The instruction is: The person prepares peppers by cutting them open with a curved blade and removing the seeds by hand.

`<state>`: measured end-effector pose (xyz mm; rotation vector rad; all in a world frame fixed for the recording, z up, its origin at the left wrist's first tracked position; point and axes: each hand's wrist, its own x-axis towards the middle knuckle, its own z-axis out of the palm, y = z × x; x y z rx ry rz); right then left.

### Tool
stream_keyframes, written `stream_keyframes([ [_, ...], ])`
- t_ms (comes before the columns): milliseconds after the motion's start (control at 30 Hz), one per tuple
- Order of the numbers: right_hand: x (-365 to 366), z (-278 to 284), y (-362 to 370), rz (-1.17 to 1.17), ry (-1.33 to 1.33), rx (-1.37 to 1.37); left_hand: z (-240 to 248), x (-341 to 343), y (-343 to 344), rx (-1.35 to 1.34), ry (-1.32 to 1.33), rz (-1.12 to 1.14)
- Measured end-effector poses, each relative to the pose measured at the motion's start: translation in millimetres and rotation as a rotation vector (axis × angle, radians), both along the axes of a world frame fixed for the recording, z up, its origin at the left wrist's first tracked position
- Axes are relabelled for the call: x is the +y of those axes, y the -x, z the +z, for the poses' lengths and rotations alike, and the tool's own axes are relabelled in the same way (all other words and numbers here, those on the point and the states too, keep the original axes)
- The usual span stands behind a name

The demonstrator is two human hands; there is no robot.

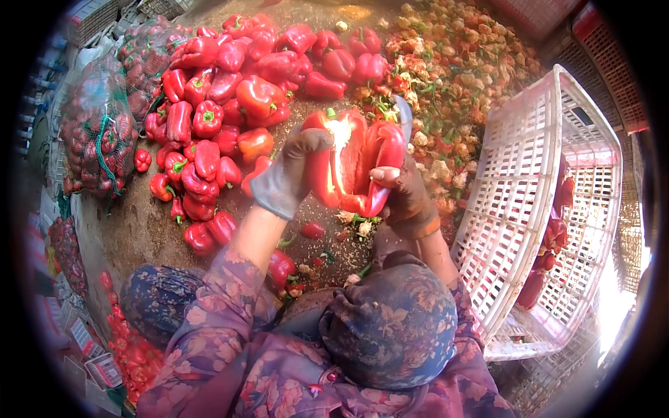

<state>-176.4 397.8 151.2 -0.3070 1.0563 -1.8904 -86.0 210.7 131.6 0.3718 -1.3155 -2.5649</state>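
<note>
A large red bell pepper (373,164), split open so its pale ribs and hollow inside show, is held up in front of me. My left hand (293,171), in a grey glove, is closed round its left side, thumb near the stem. On the opposite side my right hand (411,198), in a brown-stained glove with bare fingertips showing, presses thumb and finger against the pepper's wall. A grey knife blade (403,117) rises just beyond the right hand; its handle is hidden behind the pepper and fingers.
Whole red peppers (209,118) are heaped at the far left, beside filled net sacks (101,132). Cut-out pepper cores (460,63) spread over the far right. A white plastic crate (509,209) stands tilted at my right, with red pepper pieces (547,251) inside. My patterned-cloth knees (390,320) are below.
</note>
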Motion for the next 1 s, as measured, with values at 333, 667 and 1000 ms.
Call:
stream_keyframes([
  [333,11.3,37.6,-5.7,-0.062,-0.132,0.747,-37.4,1.4,22.5,-0.327,-0.434,0.239],
  [667,5.7,14.6,27.7,-0.177,-0.254,0.766,1.0,10.8,8.2,-0.117,-0.068,-0.210],
  [1000,-17.5,-7.3,-0.4,-0.130,-0.694,1.536,-9.7,31.2,8.1,-0.293,-0.341,0.062],
])
